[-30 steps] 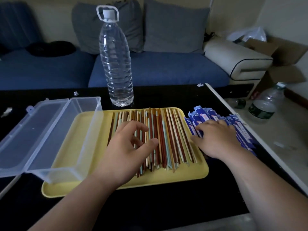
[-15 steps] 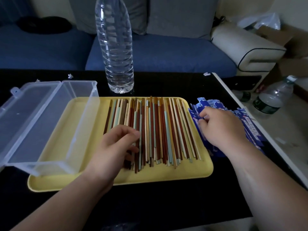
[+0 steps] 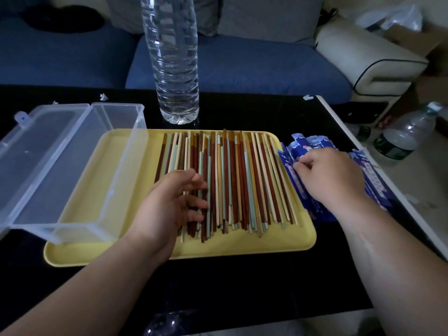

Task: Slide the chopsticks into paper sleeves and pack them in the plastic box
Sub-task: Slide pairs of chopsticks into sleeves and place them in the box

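Note:
Several chopsticks (image 3: 237,180) in brown, red, cream and pale blue lie side by side on a yellow tray (image 3: 218,248). My left hand (image 3: 169,204) rests on the left part of the pile, fingers loosely spread over the sticks. A heap of blue paper sleeves (image 3: 305,144) lies just right of the tray. My right hand (image 3: 332,175) sits on that heap and pinches one sleeve between thumb and fingertips. The clear plastic box (image 3: 126,166) stands on the tray's left end with its lid swung open to the left; nothing is inside.
A tall water bottle (image 3: 174,69) stands behind the tray on the black table. The table's white right edge (image 3: 339,121) runs diagonally; beyond it a smaller bottle (image 3: 402,137) stands on the floor. A blue sofa is behind.
My left hand has slid down the left side of the chopstick pile. My right hand's fingers have curled and pinched a sleeve. The camera has tilted down.

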